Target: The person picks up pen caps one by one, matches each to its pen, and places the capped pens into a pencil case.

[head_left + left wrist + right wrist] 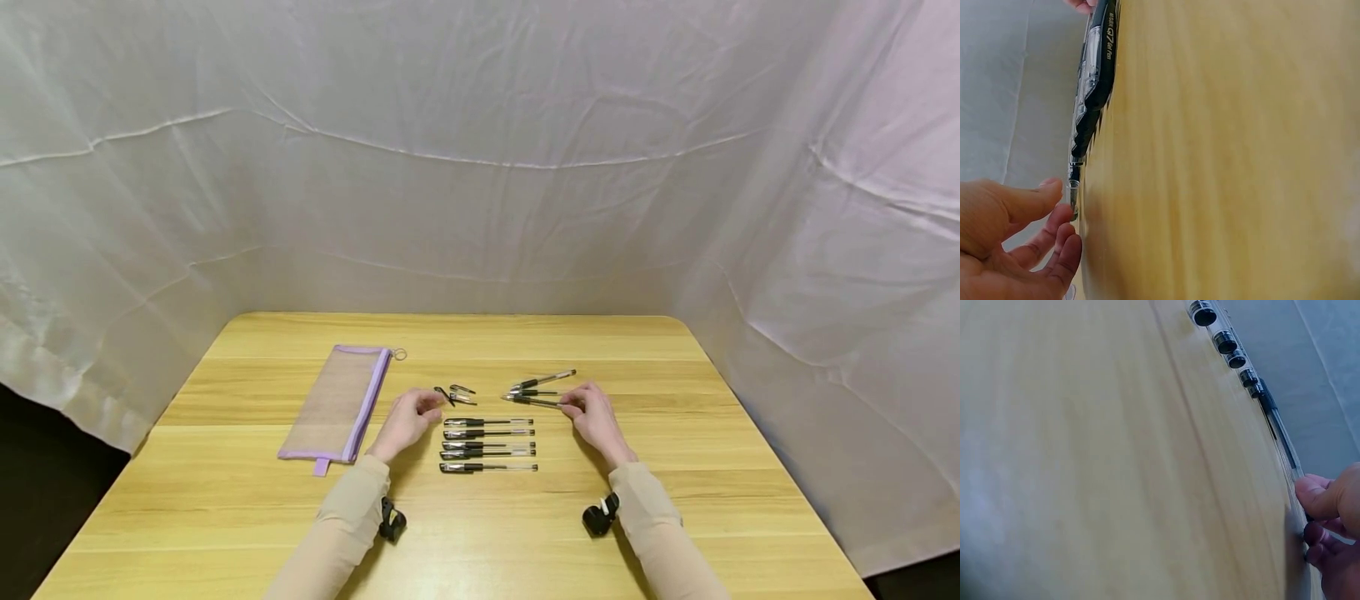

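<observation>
On the table [487, 550], one purple mesh pouch [337, 404] lies left of the left hand [408, 419], whose thumb and fingers are parted beside three loose caps [463, 389]. Five capped pens [468, 446] lie in a row between the forearms. Beyond the row's right end, the right hand [597, 419] pinches the back end of one uncapped pen [534, 401] (two other uncapped pens [551, 380] lie just behind, tips close together).
</observation>
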A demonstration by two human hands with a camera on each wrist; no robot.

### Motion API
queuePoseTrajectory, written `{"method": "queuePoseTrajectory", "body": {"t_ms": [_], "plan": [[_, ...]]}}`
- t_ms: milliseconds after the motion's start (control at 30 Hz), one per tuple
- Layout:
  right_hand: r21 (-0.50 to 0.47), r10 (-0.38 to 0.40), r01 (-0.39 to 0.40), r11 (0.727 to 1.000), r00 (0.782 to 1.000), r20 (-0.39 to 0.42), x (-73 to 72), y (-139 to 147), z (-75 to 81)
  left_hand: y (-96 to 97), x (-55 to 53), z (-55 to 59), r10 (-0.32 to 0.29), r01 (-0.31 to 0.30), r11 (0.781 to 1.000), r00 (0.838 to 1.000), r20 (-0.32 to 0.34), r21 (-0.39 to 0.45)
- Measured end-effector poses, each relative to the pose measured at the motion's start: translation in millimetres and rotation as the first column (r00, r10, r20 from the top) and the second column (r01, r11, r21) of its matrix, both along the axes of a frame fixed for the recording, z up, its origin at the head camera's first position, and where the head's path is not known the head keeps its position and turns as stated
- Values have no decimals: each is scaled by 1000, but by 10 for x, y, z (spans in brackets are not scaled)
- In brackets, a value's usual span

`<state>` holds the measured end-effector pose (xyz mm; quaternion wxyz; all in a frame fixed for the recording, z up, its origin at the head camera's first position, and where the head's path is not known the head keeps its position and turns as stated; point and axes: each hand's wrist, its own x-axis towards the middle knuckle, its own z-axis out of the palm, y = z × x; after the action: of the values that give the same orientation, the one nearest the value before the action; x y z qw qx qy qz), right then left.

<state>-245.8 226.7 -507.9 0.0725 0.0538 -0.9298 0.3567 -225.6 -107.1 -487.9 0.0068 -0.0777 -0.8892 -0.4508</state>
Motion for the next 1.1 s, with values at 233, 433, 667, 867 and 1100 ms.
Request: {"method": "queuePoseTrajectory", "body": {"t_ms": [233,433,667,867,1100], "plan": [[2,20,-20,1000,998,-58,20,-25,-1,-8,-73,-35,-53,51,997,998,-40,-57],[-4,49,-49,999,997,-52,41,-56,11,-13,-114,-60,-82,64,986,990,-112,-154],[-23,61,-62,998,998,-12,51,-85,45,-25,-93,-34,-29,17,988,997,-73,-152],[-37,81,-81,996,997,-10,48,-108,58,-34,-78,-31,-1,-8,994,996,-85,-105],[-38,88,-89,995,996,-19,64,-173,89,8,-83,-23,-24,18,996,997,-70,-88]]}}
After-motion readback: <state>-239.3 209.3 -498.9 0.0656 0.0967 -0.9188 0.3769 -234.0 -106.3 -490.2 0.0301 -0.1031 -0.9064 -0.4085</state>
